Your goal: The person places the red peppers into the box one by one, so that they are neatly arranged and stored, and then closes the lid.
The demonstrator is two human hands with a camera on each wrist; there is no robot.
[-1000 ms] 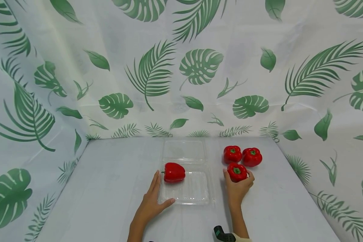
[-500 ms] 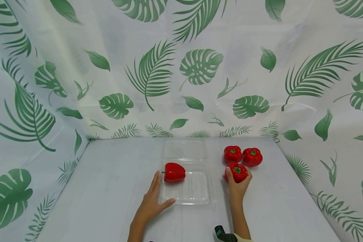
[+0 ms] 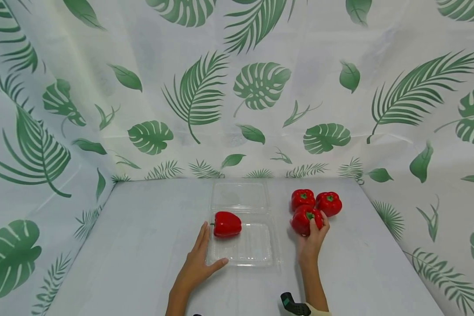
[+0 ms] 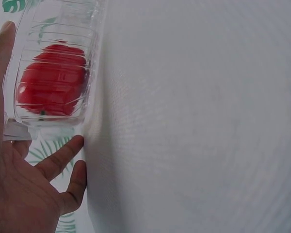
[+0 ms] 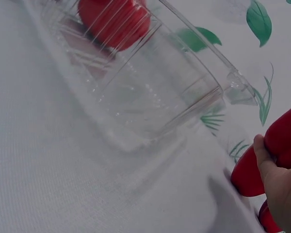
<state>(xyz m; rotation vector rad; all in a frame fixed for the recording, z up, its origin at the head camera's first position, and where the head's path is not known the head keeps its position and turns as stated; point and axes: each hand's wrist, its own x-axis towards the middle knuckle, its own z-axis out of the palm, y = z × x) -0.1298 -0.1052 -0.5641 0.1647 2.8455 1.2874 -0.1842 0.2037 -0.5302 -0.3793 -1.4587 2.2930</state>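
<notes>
A red bell pepper [image 3: 302,220] is held in my right hand [image 3: 313,246], its thumb near the green stem. In the right wrist view the thumb [image 5: 266,158] presses on this pepper's side, much of which is cut off by the frame. My left hand [image 3: 195,268] has its fingers straight along the left side of a clear plastic clamshell container [image 3: 256,258], thumb at the front edge. Another bell pepper [image 3: 226,224] lies on its side in the container's left part, stem to the left; the left wrist view shows this pepper [image 4: 56,80] through the ribbed plastic.
The container's lid [image 3: 240,196] is folded back flat toward the rear wall. Two more red bell peppers, a left one [image 3: 302,199] and a right one [image 3: 329,203], stand just behind my right hand. A leaf-patterned sheet [image 3: 205,105] encloses the white table [image 3: 154,219].
My right hand has tightened round the front pepper, which has tilted and shifted slightly back and left. The left hand and the container have stayed in place.
</notes>
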